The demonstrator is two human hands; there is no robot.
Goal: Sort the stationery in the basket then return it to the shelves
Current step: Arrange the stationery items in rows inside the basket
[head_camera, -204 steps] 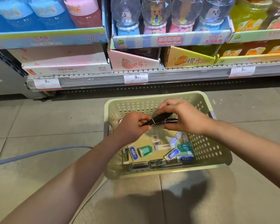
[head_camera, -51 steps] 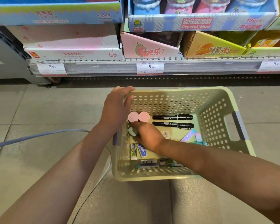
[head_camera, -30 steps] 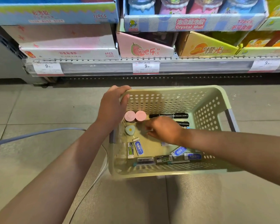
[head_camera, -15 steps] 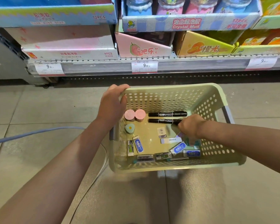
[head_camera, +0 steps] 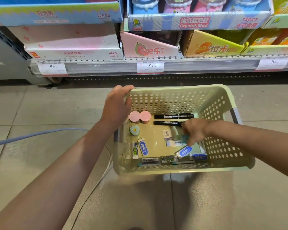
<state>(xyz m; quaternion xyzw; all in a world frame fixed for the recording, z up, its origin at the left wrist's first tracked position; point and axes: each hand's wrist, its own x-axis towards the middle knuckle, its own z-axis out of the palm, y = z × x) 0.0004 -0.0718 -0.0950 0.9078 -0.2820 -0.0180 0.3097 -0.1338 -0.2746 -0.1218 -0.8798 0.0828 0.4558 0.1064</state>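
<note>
Your left hand (head_camera: pixel 118 103) is clenched over the far-left corner of the green basket (head_camera: pixel 178 92), steadying it on the floor below the shelves (head_camera: pixel 156 67). Your right hand (head_camera: pixel 194 131) is down inside, right of centre, fingers curled around a small teal item (head_camera: pixel 184 138); whether it is truly pinched or only touched cannot be told, since the hand covers most of it. The sorted part lies along the far side: two pink round pieces (head_camera: pixel 140 116) at the left, a teal egg-shaped eraser (head_camera: pixel 134 130) just nearer, and two black markers (head_camera: pixel 173 119) lying parallel. The unsorted erasers (head_camera: pixel 183 151) crowd the near wall. The risk, as I judge it, is your knuckles or wrist brushing the nearer marker, which touches your hand, and rolling it out of line; a loose pinch could also drop the teal piece back among the boxed erasers. Readable writing: "Crystal Mud" and "12pcs" on the blue display box (head_camera: pixel 194 22), "12PCS" and "6PCS" on the left boxes, and price tags (head_camera: pixel 150 66) reading 9.90. Eraser labels are too small to read.
</note>
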